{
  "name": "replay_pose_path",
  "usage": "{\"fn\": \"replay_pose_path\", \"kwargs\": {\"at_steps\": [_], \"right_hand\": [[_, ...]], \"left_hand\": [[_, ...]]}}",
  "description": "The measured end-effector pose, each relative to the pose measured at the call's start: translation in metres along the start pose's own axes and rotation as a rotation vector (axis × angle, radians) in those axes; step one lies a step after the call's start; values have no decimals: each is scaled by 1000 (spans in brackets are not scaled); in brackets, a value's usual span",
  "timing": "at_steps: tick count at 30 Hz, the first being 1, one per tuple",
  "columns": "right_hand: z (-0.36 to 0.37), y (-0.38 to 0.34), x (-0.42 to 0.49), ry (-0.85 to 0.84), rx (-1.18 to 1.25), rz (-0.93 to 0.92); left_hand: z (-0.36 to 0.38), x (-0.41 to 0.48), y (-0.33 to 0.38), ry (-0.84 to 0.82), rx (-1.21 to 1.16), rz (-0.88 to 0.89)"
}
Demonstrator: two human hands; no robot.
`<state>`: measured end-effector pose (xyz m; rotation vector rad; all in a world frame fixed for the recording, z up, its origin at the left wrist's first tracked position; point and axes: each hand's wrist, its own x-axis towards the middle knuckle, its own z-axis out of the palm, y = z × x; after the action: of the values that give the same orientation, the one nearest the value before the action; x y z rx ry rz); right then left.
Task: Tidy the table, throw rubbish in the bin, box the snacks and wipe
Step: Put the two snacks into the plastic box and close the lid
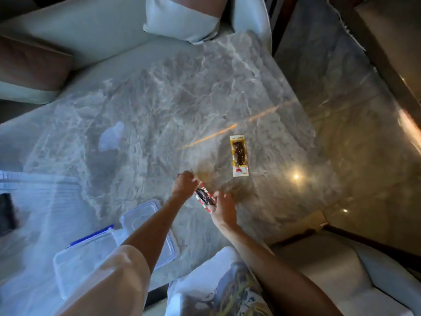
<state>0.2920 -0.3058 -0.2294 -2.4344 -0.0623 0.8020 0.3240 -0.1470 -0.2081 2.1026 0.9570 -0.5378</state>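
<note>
A red-and-white snack packet (pixel 204 197) with dark contents is held above the grey marble table (pixel 148 106) between both hands. My left hand (pixel 184 184) pinches its upper end and my right hand (pixel 222 207) grips its lower end. A second snack packet (pixel 239 155), yellow and white, lies flat on the table to the upper right of my hands. A clear plastic box (pixel 86 258) with a blue clip stands near the table's front edge, and its clear lid (pixel 145 222) lies beside it, partly hidden by my left forearm.
A pale sofa (pixel 79 26) with cushions runs along the far side, with a brown cushion (pixel 29 69) at left. A dark flat object (pixel 6 213) lies at the left edge. Glossy stone floor (pixel 341 133) lies right of the table. A white seat (pixel 330 277) sits bottom right.
</note>
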Motion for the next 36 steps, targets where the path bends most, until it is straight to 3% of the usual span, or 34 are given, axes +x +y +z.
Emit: {"fn": "replay_pose_path", "kwargs": {"at_steps": [3,8,13,17,20,28,36], "right_hand": [[-22,-1,8,-124,296,-20],[-74,4,34,-85,540,-60],[-104,-1,59,60,675,72],[-104,4,69,201,707,186],[-96,5,72,198,820,365],[-87,1,79,267,429,503],[-89,9,77,186,257,402]], "left_hand": [[-17,1,10,9,-81,68],[-36,17,56,5,-178,237],[-25,39,128,16,-48,378],[1,56,173,-85,85,410],[26,67,188,-156,265,458],[53,86,176,-119,490,489],[22,88,148,-273,210,409]]}}
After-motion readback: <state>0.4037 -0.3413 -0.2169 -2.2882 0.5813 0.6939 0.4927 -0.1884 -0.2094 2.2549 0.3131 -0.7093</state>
